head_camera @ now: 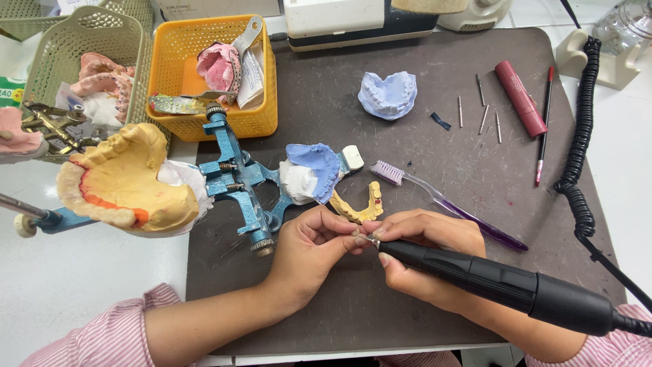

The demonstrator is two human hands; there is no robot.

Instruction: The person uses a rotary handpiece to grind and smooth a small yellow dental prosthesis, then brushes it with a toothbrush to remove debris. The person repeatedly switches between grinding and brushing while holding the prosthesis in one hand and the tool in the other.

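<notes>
Head view: bare dark mat (421, 299) lies near the front edge, with the blue articulator (241, 183) crowding the left. Left hand (309, 248) pinches a tiny piece, too small to identify, at the tip of the black handpiece (489, 275) that the right hand (424, 255) grips, just below the yellow arch-shaped cast (360, 207).

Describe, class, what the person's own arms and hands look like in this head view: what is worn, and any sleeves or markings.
Both hands are bare: no gloves, rings or watch show on the left hand or the right hand. Each arm wears a pink-and-white striped sleeve, the left sleeve pushed up to about the elbow and the right sleeve seen only at the picture's lower corner. Fingernails are short and unpainted.
</notes>
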